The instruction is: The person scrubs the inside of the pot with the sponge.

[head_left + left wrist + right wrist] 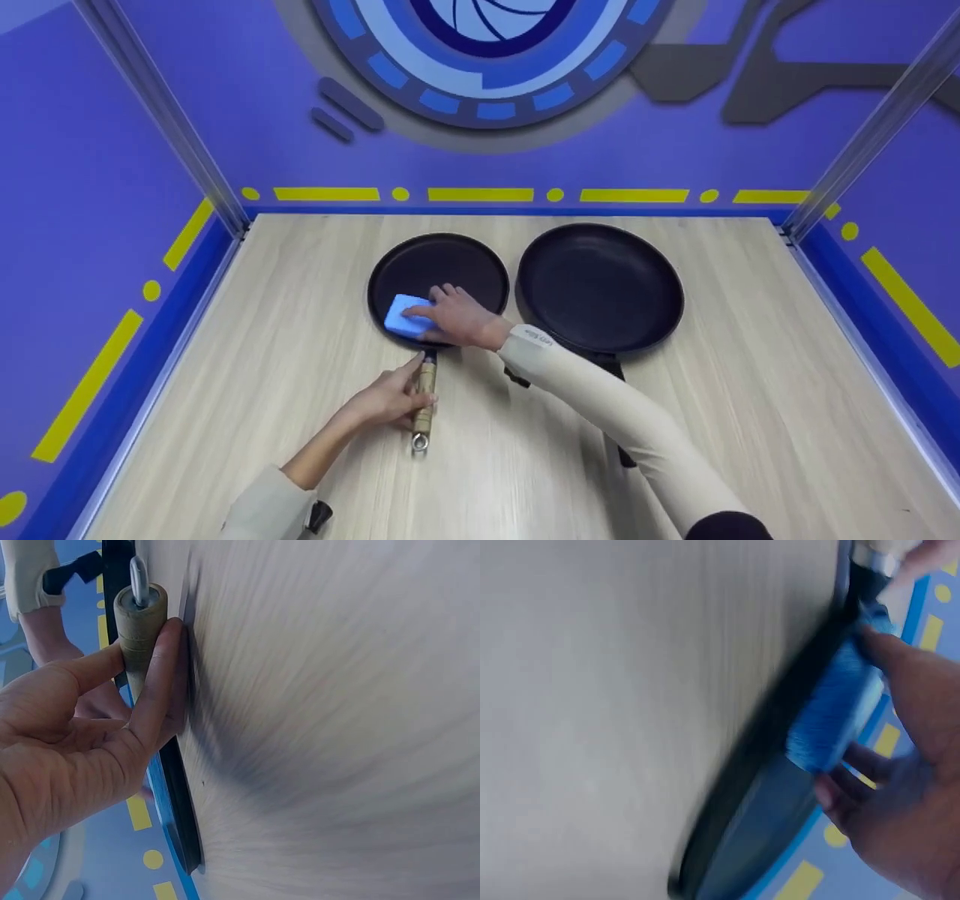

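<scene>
A flat black pan (442,262) lies at the left of the table, its wooden handle (424,397) pointing toward me. My left hand (391,397) grips that handle between thumb and fingers; in the left wrist view the handle's end (141,626) with its metal hanging ring stands up between them. Over the pan's near left part, my right hand (461,319) holds a blue sponge (407,315). In the right wrist view thumb and fingers pinch the sponge (832,709) by its sides, down against the pan's surface, and the picture is blurred there.
To the right sits a larger, deeper black frying pan (600,289), its black handle (611,367) partly hidden under my right forearm. Behind the wood-grain table (300,300) rises a blue printed wall (480,165), with side panels and metal posts (161,97) at the corners.
</scene>
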Motion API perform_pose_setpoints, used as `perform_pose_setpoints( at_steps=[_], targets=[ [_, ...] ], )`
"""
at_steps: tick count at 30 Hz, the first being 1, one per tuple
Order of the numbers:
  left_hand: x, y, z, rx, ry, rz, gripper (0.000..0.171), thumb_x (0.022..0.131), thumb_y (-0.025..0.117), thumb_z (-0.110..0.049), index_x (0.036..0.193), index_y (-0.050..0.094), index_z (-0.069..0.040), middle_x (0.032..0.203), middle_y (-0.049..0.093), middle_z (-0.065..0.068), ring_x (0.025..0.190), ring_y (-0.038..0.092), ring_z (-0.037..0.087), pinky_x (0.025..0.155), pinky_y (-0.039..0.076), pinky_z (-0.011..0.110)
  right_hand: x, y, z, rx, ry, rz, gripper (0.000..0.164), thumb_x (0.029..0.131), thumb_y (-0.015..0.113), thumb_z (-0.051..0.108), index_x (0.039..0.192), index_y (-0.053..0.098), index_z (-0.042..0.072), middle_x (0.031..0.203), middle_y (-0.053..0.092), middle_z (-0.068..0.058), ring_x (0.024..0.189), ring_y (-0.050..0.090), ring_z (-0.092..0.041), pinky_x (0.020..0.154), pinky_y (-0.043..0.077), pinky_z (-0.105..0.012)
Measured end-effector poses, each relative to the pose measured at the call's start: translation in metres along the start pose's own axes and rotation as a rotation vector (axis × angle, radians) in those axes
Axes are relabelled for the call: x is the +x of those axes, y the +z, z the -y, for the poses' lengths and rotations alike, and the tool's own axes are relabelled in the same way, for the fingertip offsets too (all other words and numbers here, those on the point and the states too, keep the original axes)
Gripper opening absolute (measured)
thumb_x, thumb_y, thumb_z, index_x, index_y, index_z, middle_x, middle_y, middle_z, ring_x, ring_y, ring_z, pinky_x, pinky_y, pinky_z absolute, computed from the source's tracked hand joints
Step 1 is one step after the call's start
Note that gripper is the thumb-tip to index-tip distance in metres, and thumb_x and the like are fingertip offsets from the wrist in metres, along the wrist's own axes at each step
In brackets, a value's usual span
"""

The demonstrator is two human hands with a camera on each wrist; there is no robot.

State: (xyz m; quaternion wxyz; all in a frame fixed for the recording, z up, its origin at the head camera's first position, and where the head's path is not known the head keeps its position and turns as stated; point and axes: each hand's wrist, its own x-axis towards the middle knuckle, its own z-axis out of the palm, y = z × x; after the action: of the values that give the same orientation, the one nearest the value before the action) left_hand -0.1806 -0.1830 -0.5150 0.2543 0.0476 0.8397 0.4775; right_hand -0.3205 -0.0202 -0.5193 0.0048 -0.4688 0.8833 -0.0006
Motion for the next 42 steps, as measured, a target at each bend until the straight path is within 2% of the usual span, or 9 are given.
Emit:
perform_pose_setpoints(
  at_steps=[4, 12, 17, 22, 27, 32, 36, 39, 42],
  targets=[
    [0.001, 0.000, -0.001, 0.003, 0.017, -0.017, 0.083, 0.099, 0.067, -0.010, 0.161, 0.014, 0.005, 0.083, 0.060, 0.009, 0.059, 0.061, 0.012, 0.057, 0.064, 0.034, 0.025, 0.007, 0.006, -0.003, 0.079, -0.060, 0.052, 0.102, 0.057, 0.051, 0.150, 0.051, 0.033, 0.126, 0.061, -0.019, 0.112, 0.059, -0.033, 0.095, 0.056, -0.045],
    [-0.001, 0.000, 0.001, -0.011, 0.051, -0.001, 0.085, 0.099, 0.068, -0.012, 0.161, 0.012, 0.006, 0.082, 0.059, 0.008, 0.060, 0.060, 0.013, 0.056, 0.063, 0.033, 0.075, 0.012, -0.002, -0.018, 0.335, -0.003, 0.055, 0.103, 0.050, 0.056, 0.155, 0.042, 0.039, 0.135, 0.055, -0.016, 0.122, 0.054, -0.030, 0.104, 0.054, -0.043],
    [-0.005, 0.000, 0.003, -0.004, 0.046, 0.007, 0.086, 0.099, 0.068, -0.015, 0.161, 0.010, 0.006, 0.081, 0.061, 0.008, 0.060, 0.061, 0.012, 0.057, 0.063, 0.034, 0.087, 0.016, -0.016, 0.046, 0.472, -0.026, 0.055, 0.103, 0.049, 0.057, 0.153, 0.045, 0.035, 0.138, 0.055, -0.017, 0.123, 0.054, -0.033, 0.104, 0.053, -0.044],
    [-0.003, 0.000, 0.003, 0.033, 0.042, 0.014, 0.086, 0.100, 0.067, -0.017, 0.161, 0.012, 0.006, 0.079, 0.063, 0.008, 0.062, 0.061, 0.012, 0.058, 0.061, 0.031, 0.088, 0.018, -0.033, 0.072, 0.665, -0.063, 0.055, 0.101, 0.053, 0.058, 0.147, 0.052, 0.027, 0.135, 0.057, -0.020, 0.122, 0.056, -0.036, 0.102, 0.055, -0.043],
    [0.000, -0.002, 0.000, 0.036, 0.039, 0.002, 0.085, 0.099, 0.068, -0.014, 0.161, 0.014, 0.004, 0.081, 0.061, 0.008, 0.060, 0.060, 0.012, 0.057, 0.063, 0.032, 0.093, 0.014, -0.033, 0.083, 0.778, -0.091, 0.058, 0.100, 0.056, 0.057, 0.145, 0.055, 0.022, 0.135, 0.057, -0.022, 0.122, 0.057, -0.038, 0.100, 0.056, -0.042],
    [-0.001, -0.001, -0.001, 0.077, 0.033, -0.014, 0.084, 0.098, 0.068, -0.015, 0.161, 0.016, 0.004, 0.078, 0.064, 0.007, 0.056, 0.061, 0.010, 0.055, 0.061, 0.031, 0.102, 0.010, -0.018, 0.151, 0.815, -0.100, 0.060, 0.099, 0.058, 0.058, 0.142, 0.058, 0.016, 0.134, 0.057, -0.023, 0.121, 0.059, -0.039, 0.095, 0.060, -0.040],
    [0.000, 0.000, -0.002, 0.071, 0.032, -0.013, 0.083, 0.099, 0.068, -0.016, 0.161, 0.017, 0.003, 0.079, 0.065, 0.006, 0.057, 0.062, 0.011, 0.055, 0.062, 0.032, 0.109, 0.012, -0.009, 0.156, 0.790, -0.060, 0.061, 0.101, 0.056, 0.055, 0.148, 0.053, 0.016, 0.138, 0.054, -0.023, 0.124, 0.057, -0.038, 0.099, 0.058, -0.040],
    [0.001, 0.000, -0.002, 0.062, 0.028, -0.014, 0.082, 0.099, 0.068, -0.015, 0.162, 0.017, 0.002, 0.080, 0.066, 0.007, 0.059, 0.064, 0.012, 0.057, 0.063, 0.032, 0.109, 0.014, -0.004, 0.111, 0.712, -0.032, 0.059, 0.101, 0.057, 0.053, 0.150, 0.051, 0.021, 0.137, 0.055, -0.021, 0.123, 0.056, -0.037, 0.101, 0.056, -0.042],
    [0.001, -0.002, -0.002, 0.059, 0.017, -0.010, 0.082, 0.100, 0.067, -0.013, 0.162, 0.016, 0.002, 0.083, 0.069, 0.010, 0.062, 0.065, 0.014, 0.059, 0.063, 0.033, 0.101, 0.014, 0.002, 0.061, 0.576, 0.010, 0.058, 0.101, 0.057, 0.053, 0.152, 0.049, 0.027, 0.136, 0.057, -0.020, 0.121, 0.057, -0.036, 0.100, 0.056, -0.044]
  ],
)
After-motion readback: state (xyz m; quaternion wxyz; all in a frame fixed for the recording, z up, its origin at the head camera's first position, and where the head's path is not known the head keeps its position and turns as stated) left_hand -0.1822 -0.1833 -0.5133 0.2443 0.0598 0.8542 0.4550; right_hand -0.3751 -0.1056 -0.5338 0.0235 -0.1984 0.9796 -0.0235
